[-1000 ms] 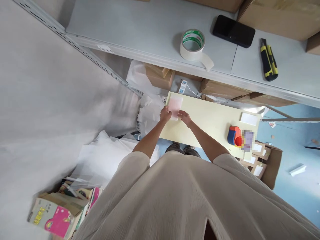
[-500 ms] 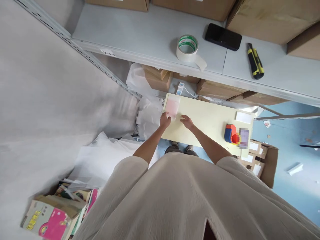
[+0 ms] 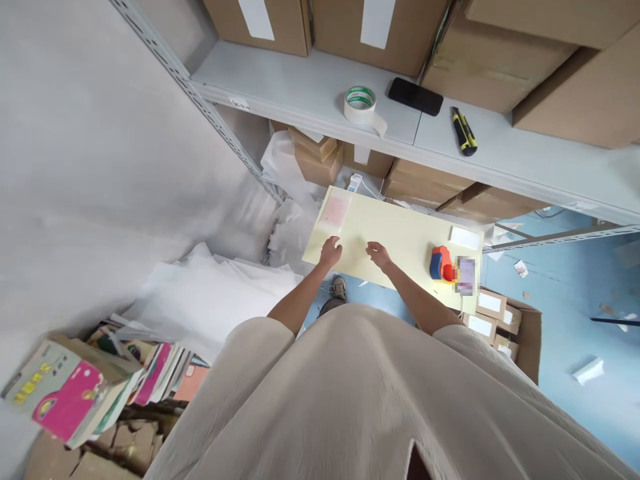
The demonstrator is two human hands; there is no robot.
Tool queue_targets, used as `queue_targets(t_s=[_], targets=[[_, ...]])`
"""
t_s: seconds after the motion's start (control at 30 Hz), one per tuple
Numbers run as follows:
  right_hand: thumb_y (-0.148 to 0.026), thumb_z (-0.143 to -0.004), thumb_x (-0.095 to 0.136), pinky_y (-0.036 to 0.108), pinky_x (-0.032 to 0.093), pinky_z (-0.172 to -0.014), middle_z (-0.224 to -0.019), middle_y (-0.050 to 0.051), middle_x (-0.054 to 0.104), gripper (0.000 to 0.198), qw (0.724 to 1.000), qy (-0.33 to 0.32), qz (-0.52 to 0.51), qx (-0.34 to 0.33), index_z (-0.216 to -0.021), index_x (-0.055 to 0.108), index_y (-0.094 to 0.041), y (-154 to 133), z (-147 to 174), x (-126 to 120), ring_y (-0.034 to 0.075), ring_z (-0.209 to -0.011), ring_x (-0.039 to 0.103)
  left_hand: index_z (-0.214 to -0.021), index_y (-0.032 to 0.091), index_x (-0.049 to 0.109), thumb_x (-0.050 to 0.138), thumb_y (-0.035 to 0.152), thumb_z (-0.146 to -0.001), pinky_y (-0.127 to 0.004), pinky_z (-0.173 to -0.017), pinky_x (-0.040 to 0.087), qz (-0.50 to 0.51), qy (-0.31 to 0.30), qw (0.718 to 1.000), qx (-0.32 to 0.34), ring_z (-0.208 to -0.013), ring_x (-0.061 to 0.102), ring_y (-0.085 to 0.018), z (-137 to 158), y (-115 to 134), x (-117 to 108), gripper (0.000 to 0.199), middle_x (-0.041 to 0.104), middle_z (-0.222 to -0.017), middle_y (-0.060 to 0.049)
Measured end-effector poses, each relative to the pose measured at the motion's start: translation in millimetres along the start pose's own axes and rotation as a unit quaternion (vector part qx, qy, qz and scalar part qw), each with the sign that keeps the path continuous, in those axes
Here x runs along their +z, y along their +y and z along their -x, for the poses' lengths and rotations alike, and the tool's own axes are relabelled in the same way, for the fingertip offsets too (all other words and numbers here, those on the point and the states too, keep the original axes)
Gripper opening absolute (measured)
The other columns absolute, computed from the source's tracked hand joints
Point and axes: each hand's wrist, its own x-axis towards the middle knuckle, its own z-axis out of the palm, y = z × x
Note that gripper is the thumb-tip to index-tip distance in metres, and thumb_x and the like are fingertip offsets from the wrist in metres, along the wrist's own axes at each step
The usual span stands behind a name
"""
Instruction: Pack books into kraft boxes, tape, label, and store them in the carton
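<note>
A flat pinkish sheet or packet with pale edges [image 3: 336, 208] lies at the left end of the pale yellow table [image 3: 395, 230]. My left hand [image 3: 331, 253] is just below its near edge, apart from it, with fingers loosely bent and nothing visible in them. Across a gap to the right, my right hand [image 3: 379, 255] hovers over the tabletop, its fingers curved and slightly apart, also without a visible object. Further right stand a red and blue tape dispenser [image 3: 441, 263], a blurred-out purple item [image 3: 466, 276] and a white flat box [image 3: 465, 237].
The shelf [image 3: 300, 87] ahead holds a tape roll [image 3: 359, 105], a black phone [image 3: 415, 97], a yellow-black utility knife [image 3: 464, 132] and large cartons [image 3: 380, 33]. White sheets [image 3: 215, 287] and stacked books [image 3: 75, 393] lie left; an open carton [image 3: 529, 333] stands right.
My left hand has come away from the pinkish sheet, toward my body. The right hand has also drawn back slightly and the hands are farther apart. The camera view has shifted.
</note>
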Motion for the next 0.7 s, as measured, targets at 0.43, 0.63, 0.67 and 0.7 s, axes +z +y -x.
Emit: queue_targets(t_s=[0.43,0.63,0.67,0.7], targets=[[-0.034,-0.081,0.075,0.038,0.062,-0.091,-0.118,0.009,0.082,0.033,0.999,-0.028,-0.002,0.038,-0.111,0.076,-0.022,67,109,-29,0.023,-0.1,0.076,-0.138,0.02,0.074,0.059,0.016,-0.102,-0.049,-0.125,0.055,0.009,0.032,0.999,0.01,-0.145,0.07,-0.032,161,-10,69,0.039,0.074,-0.153,-0.016],[-0.032,-0.08,0.077,0.038,0.062,-0.088,-0.102,0.007,0.082,0.025,0.995,-0.088,0.032,0.026,-0.104,0.076,-0.022,69,143,-6,0.026,-0.099,0.079,-0.133,0.024,0.076,0.066,0.018,-0.1,-0.049,-0.126,0.055,0.012,0.095,0.995,-0.007,-0.144,0.07,-0.033,223,-41,59,0.035,0.077,-0.148,-0.013],[-0.032,-0.081,0.076,0.037,0.062,-0.087,-0.103,0.007,0.082,0.025,0.994,-0.1,0.037,0.017,-0.104,0.077,-0.023,66,146,0,0.026,-0.1,0.079,-0.132,0.023,0.077,0.066,0.017,-0.099,-0.049,-0.126,0.055,0.014,0.11,0.994,-0.014,-0.142,0.071,-0.033,230,-46,54,0.036,0.077,-0.147,-0.014],[-0.033,-0.082,0.075,0.037,0.062,-0.087,-0.104,0.006,0.082,0.025,0.993,-0.112,0.044,0.008,-0.105,0.077,-0.023,63,149,6,0.026,-0.101,0.079,-0.132,0.023,0.077,0.066,0.017,-0.098,-0.049,-0.126,0.055,0.017,0.124,0.992,-0.022,-0.141,0.071,-0.032,237,-52,48,0.036,0.077,-0.146,-0.014]])
